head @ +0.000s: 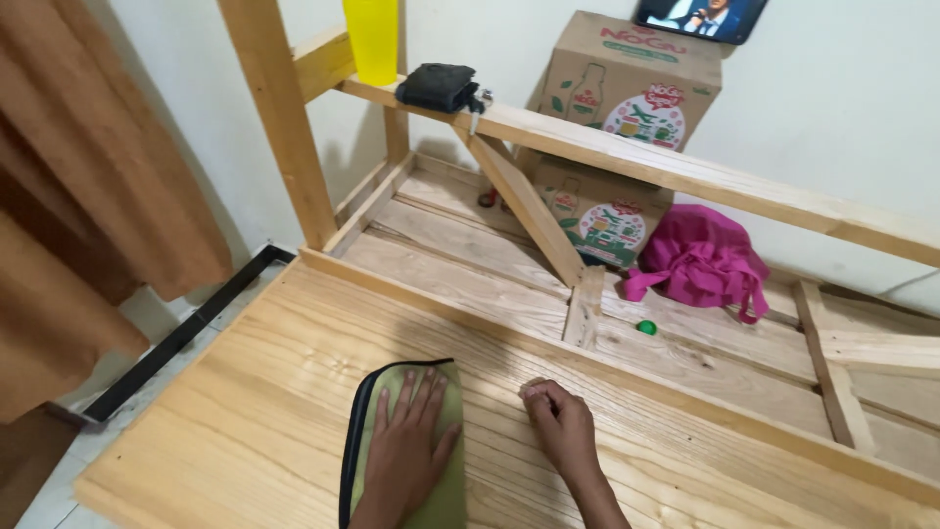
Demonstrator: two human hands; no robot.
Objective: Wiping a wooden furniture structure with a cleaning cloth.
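The left hand (409, 446) lies flat, fingers spread, palm down on a green cloth (443, 495) with a dark edge, which rests on the near part of the wooden table (245, 411). It presses on the cloth and grips nothing. The right hand (560, 423) sits just right of the cloth, fingers curled under into a loose fist with the knuckles on the wood; it seems to hold nothing.

Beyond the table lies a lower slatted wooden frame (460, 255). On it, at the far right, are a pink bag (700, 257) and, near it, a small green cap (646, 327). Two cardboard boxes (627, 83) stand stacked against the far wall. On a slanted wooden rail (685, 171) rest a dark pouch (438, 86) and a yellow cup (372, 39). Brown curtains (88, 176) hang at the left.
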